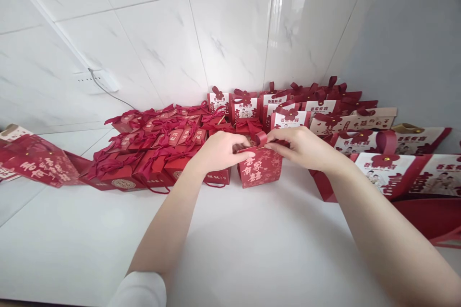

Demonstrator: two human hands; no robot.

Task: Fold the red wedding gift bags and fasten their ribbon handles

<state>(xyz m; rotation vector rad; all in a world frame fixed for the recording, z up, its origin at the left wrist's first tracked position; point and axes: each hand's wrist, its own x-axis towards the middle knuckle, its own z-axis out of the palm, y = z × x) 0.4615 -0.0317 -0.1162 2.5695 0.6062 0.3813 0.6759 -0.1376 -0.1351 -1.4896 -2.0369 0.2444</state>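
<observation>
Step in hand, as judged: closing the top of the gift box (260, 168). The left hand (216, 151) grips its top edge; the right hand (306, 146) pinches the ribbon (261, 138). The box stands upright on the desk (230, 240), between stacked red boxes (151, 153) and paper bags (389, 163). Its printed face points toward the person, and its top seam runs left to right. Further ribbon work calls for steadying the box.

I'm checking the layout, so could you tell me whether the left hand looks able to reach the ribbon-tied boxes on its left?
Probably yes: the left hand, gripping the red box together with the right hand, sits right beside the ribbon-tied boxes, with nothing between them.
</observation>
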